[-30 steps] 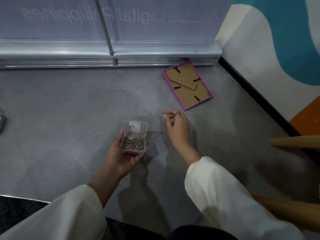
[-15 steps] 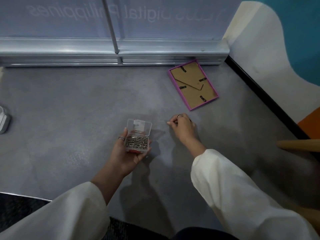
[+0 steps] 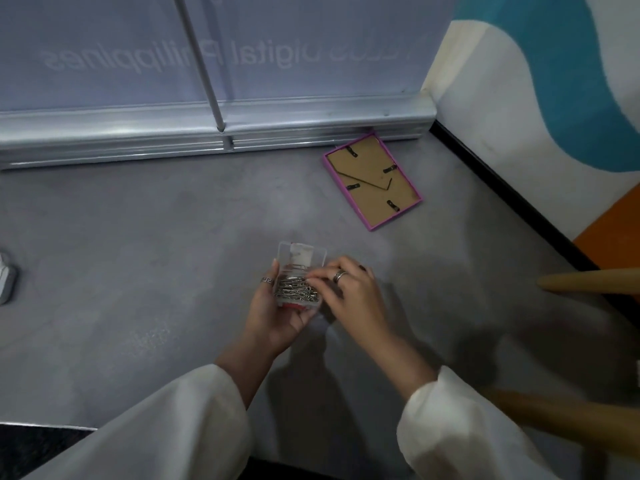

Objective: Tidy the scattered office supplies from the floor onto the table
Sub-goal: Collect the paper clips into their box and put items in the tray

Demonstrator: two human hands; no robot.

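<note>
Now your right hand [image 3: 349, 292], which half a second earlier pinched at something on the grey concrete floor [image 3: 138, 244], had come across to the small clear plastic box of silver paper clips [image 3: 298, 287], its fingertips [image 3: 313, 276] curled together over the open top. Your left hand [image 3: 277, 313] cradled that box from below, thumb up one side, the hinged lid standing open at the far edge. Read it as one more stray clip going in with the rest: the gathering stage, by that judgement, was nearly through for this box, though nothing had yet gone up to the desk, which was nowhere in the frame.

Whether a clip was actually between your right fingers could not be made out; they hid the spot, and the pile beneath was a blur of wire. Any clips left on the floor were too small to pick out.

Further off, a pink-edged picture frame [image 3: 372, 180] lay face down near the metal base rail of the frosted glass partition [image 3: 214, 133], its brown backing up, well apart from your hands. A pale grey object [image 3: 7, 280] at the left border was cut off and could not be named. Light wooden furniture legs [image 3: 588, 280] entered from the right, their tops out of view.
</note>
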